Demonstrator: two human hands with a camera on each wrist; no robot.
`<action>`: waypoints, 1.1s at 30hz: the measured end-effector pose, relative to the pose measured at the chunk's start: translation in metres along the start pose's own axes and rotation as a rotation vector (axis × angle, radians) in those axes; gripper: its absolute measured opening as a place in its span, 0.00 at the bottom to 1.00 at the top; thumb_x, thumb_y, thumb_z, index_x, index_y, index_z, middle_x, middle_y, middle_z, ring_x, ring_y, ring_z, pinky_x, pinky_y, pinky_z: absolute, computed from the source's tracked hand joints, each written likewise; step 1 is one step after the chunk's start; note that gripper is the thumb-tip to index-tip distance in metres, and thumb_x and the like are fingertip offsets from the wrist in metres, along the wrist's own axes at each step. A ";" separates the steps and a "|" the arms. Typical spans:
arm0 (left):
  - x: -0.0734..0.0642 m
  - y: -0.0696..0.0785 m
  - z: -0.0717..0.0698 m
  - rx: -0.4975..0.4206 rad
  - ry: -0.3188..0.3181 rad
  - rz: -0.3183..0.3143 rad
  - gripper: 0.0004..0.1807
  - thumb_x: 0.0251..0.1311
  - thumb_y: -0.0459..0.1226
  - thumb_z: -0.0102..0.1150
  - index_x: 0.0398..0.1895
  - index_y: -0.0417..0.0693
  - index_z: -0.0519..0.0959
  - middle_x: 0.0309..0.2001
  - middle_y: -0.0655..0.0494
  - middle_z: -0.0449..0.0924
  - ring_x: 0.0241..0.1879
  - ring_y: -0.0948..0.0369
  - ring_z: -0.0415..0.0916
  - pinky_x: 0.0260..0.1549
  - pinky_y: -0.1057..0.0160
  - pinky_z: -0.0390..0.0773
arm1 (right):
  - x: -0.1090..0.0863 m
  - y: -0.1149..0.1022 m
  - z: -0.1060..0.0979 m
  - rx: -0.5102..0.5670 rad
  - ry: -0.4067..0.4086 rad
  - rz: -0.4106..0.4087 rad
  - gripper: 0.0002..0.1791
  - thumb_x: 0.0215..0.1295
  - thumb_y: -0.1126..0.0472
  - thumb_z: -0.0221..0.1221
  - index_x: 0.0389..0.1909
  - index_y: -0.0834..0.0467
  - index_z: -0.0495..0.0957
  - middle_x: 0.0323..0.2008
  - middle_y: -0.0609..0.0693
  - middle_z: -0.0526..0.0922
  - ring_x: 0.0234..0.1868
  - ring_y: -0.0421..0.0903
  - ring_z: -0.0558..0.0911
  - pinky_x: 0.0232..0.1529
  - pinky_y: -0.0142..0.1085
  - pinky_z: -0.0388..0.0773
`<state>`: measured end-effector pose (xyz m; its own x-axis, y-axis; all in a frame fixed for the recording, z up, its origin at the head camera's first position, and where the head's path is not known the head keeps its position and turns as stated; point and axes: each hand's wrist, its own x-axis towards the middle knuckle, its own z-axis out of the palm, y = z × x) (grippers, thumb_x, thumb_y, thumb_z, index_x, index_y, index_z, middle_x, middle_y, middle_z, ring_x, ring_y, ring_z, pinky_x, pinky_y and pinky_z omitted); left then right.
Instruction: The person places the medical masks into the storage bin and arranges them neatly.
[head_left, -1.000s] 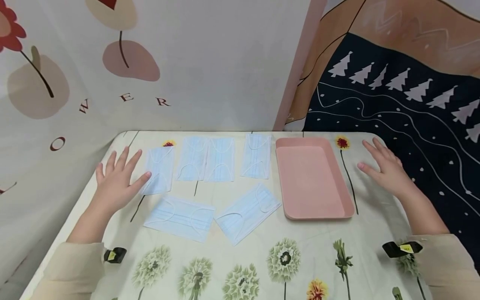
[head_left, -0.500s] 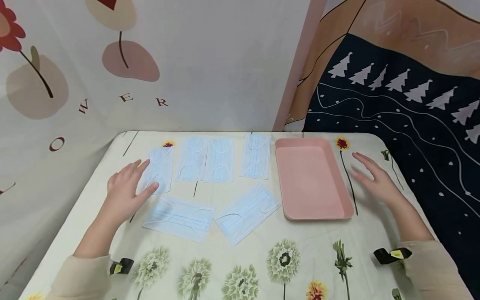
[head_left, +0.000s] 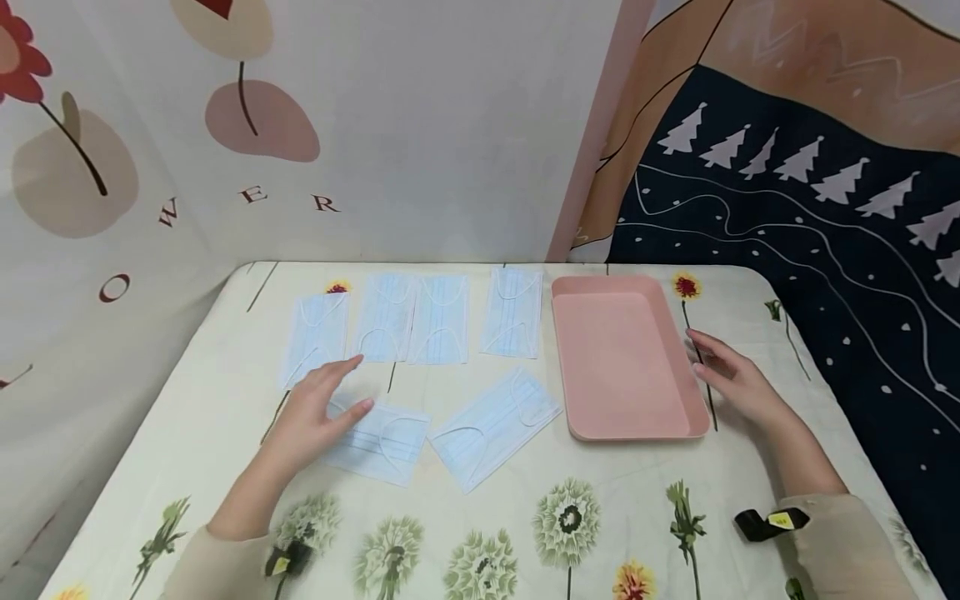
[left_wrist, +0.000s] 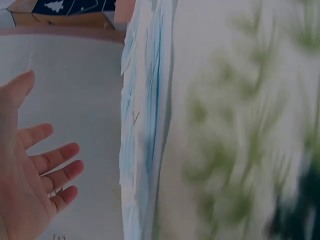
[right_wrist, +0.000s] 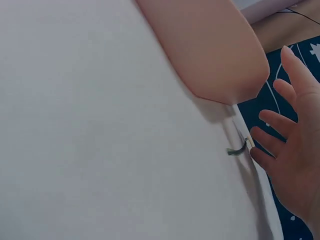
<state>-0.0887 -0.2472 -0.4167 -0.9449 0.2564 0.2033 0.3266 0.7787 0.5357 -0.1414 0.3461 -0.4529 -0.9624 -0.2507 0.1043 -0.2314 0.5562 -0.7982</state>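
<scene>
Several light blue face masks lie flat on the table. In the head view my left hand (head_left: 311, 421) hovers over the front left mask (head_left: 390, 442) and hides its left part; the fingers are relaxed and hold nothing. The left wrist view shows the same hand (left_wrist: 37, 170) with spread fingers, apart from the masks (left_wrist: 155, 75). A shallow pink tray (head_left: 630, 358) stands right of the masks. Close to its right edge is my right hand (head_left: 738, 379), loosely bent and holding nothing. In the right wrist view a gap shows between that hand (right_wrist: 295, 140) and the tray (right_wrist: 215, 50).
Another mask (head_left: 495, 429) lies tilted in front of the tray's left side. Behind it is a back row of masks (head_left: 441, 321). A flower-print cloth (head_left: 450, 517) covers the table. A pale curtain (head_left: 435, 150) and a dark tree-print cloth (head_left: 810, 217) hang around the table.
My left hand has moved right and nearer, from beside the far left mask to above the front left one. My right hand has come left, closer to the tray. Masks and tray have stayed put.
</scene>
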 end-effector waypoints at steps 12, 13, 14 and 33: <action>0.009 0.038 0.050 -0.164 -0.068 0.060 0.33 0.59 0.43 0.64 0.66 0.42 0.68 0.54 0.48 0.75 0.54 0.49 0.71 0.51 0.44 0.70 | -0.007 0.012 0.012 0.132 0.013 -0.027 0.27 0.72 0.64 0.52 0.69 0.64 0.61 0.65 0.49 0.66 0.60 0.25 0.63 0.55 0.16 0.59; 0.011 0.040 0.054 -0.179 -0.072 0.066 0.33 0.59 0.42 0.65 0.66 0.42 0.68 0.54 0.48 0.75 0.53 0.49 0.71 0.50 0.45 0.71 | -0.007 0.012 0.013 0.140 0.012 -0.027 0.27 0.72 0.64 0.52 0.69 0.64 0.61 0.65 0.48 0.66 0.61 0.25 0.62 0.56 0.17 0.59; 0.013 0.044 0.057 -0.194 -0.075 0.072 0.32 0.59 0.42 0.65 0.66 0.42 0.68 0.54 0.48 0.76 0.52 0.50 0.72 0.50 0.45 0.71 | -0.007 0.012 0.013 0.146 0.010 -0.023 0.27 0.71 0.64 0.52 0.69 0.65 0.62 0.65 0.48 0.66 0.61 0.25 0.62 0.56 0.17 0.59; 0.042 0.093 0.109 -0.289 -0.219 -0.011 0.30 0.60 0.42 0.64 0.64 0.43 0.70 0.52 0.49 0.77 0.48 0.53 0.75 0.46 0.54 0.75 | -0.008 0.017 0.014 0.198 -0.041 -0.028 0.30 0.70 0.67 0.54 0.70 0.65 0.59 0.63 0.51 0.67 0.58 0.27 0.66 0.54 0.18 0.63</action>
<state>-0.1000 -0.1018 -0.4481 -0.9202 0.3901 0.0323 0.2792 0.5964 0.7526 -0.1357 0.3469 -0.4755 -0.9484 -0.2983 0.1074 -0.2220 0.3832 -0.8966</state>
